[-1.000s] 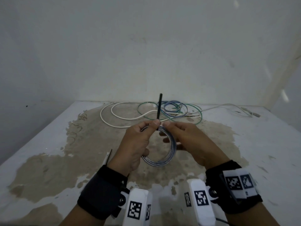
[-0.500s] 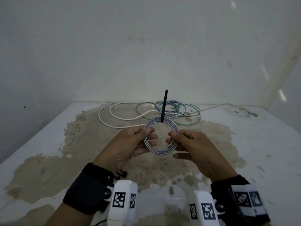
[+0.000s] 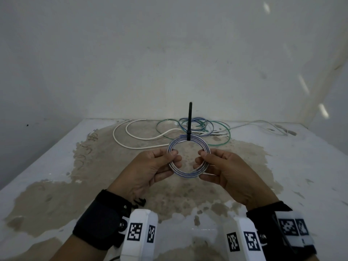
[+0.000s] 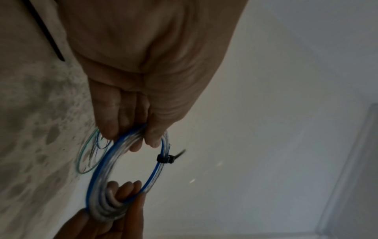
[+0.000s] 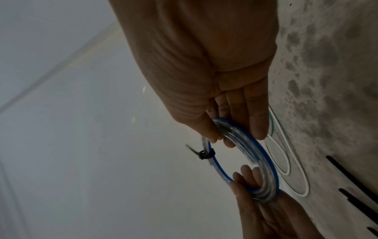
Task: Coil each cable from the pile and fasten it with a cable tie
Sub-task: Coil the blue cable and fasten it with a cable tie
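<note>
A coiled clear-and-blue cable (image 3: 185, 174) is held upright above the table between both hands. My left hand (image 3: 170, 157) pinches its left side, my right hand (image 3: 204, 159) pinches its right side. A black cable tie (image 3: 189, 121) is cinched round the top of the coil, its long tail sticking straight up. The left wrist view shows the coil (image 4: 122, 161) and tie head (image 4: 164, 159) beyond my left fingers (image 4: 131, 129). The right wrist view shows the coil (image 5: 251, 155) and tie (image 5: 205, 154) likewise. The pile of loose cables (image 3: 195, 127) lies behind.
A white cable (image 3: 139, 142) loops at the back left; green and blue cables tangle at the back centre. Spare black cable ties (image 5: 351, 190) lie on the stained table (image 3: 94, 185); some (image 3: 139, 201) lie by my left wrist. Walls close the back and sides.
Both hands left the top of the coil, where they worked the tie, and slid to its two sides. The coil now stands upright facing me, tie tail up.
</note>
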Tool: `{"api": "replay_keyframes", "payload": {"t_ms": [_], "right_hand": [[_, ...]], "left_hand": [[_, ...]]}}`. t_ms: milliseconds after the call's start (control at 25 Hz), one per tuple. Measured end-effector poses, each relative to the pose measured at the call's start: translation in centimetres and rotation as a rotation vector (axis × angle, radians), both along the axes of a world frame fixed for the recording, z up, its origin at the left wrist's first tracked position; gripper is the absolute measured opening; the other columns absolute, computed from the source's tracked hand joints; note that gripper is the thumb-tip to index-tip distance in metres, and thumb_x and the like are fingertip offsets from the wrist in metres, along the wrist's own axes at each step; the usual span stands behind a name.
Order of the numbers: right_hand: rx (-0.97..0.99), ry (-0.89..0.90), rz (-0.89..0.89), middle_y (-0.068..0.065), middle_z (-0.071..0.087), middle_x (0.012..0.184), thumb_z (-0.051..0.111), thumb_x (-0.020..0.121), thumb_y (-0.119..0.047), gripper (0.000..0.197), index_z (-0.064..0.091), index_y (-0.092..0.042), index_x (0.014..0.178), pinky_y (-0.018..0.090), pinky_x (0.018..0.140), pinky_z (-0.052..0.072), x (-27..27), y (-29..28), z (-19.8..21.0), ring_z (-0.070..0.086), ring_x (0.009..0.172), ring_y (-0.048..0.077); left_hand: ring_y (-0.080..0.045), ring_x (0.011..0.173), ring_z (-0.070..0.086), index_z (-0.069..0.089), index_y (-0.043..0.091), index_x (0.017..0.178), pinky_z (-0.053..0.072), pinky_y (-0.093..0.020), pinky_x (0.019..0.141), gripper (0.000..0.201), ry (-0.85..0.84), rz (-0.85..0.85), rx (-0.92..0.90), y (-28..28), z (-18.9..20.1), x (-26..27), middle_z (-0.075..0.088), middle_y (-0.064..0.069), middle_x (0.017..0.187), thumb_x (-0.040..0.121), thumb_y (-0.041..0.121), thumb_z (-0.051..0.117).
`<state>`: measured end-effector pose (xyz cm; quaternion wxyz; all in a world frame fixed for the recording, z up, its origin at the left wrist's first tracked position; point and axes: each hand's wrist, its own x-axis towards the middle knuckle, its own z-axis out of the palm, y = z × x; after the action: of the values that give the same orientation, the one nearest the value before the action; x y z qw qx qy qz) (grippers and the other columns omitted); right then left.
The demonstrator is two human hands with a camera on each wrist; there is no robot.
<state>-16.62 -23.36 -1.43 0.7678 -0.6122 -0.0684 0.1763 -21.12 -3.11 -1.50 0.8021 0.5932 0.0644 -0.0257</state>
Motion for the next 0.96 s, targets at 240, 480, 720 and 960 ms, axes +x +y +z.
{"api": "replay_keyframes", "payload": {"t_ms": [240, 480, 720, 960], "right_hand": [[-0.014, 0.019, -0.033, 0.007, 0.077, 0.089, 0.066, 0.094, -0.017, 0.016, 0.07, -0.007, 0.105, 0.027, 0.059, 0.059, 0.0, 0.1, -0.3, 0.075, 0.078, 0.015], [-0.004, -0.017, -0.046, 0.009, 0.077, 0.088, 0.066, 0.092, -0.017, 0.022, 0.071, -0.002, 0.108, 0.024, 0.061, 0.06, 0.2, -0.2, 0.1, 0.074, 0.075, 0.016], [-0.054, -0.022, -0.01, 0.011, 0.077, 0.09, 0.069, 0.092, -0.019, 0.017, 0.071, -0.004, 0.099, 0.024, 0.06, 0.058, -0.2, -0.1, -0.4, 0.075, 0.078, 0.017], [-0.19, -0.073, 0.105, 0.005, 0.078, 0.101, 0.067, 0.093, -0.031, 0.022, 0.072, -0.012, 0.104, 0.032, 0.074, 0.061, -1.4, 0.6, -0.1, 0.075, 0.091, 0.021]], "left_hand": [[-0.011, 0.079, 0.075, 0.072, 0.01, 0.101, 0.06, -0.021, 0.072, 0.015, -0.011, 0.013, -0.019, 0.1, 0.0, -0.1, 0.077, -0.006, 0.094, 0.089, 0.018, 0.067], [-0.013, 0.084, 0.074, 0.071, 0.01, 0.103, 0.059, -0.024, 0.077, 0.022, -0.02, 0.006, 0.061, 0.3, 0.1, 0.0, 0.077, -0.007, 0.099, 0.086, 0.023, 0.07], [-0.023, 0.097, 0.074, 0.068, 0.017, 0.115, 0.055, -0.039, 0.094, 0.054, -0.015, -0.098, 0.165, 0.2, 1.1, 0.2, 0.074, -0.002, 0.114, 0.071, 0.048, 0.07], [-0.01, 0.073, 0.071, 0.072, 0.017, 0.1, 0.054, -0.022, 0.053, 0.021, -0.089, 0.029, 0.217, -1.1, 2.2, 1.6, 0.074, 0.003, 0.092, 0.092, 0.035, 0.064]]}}
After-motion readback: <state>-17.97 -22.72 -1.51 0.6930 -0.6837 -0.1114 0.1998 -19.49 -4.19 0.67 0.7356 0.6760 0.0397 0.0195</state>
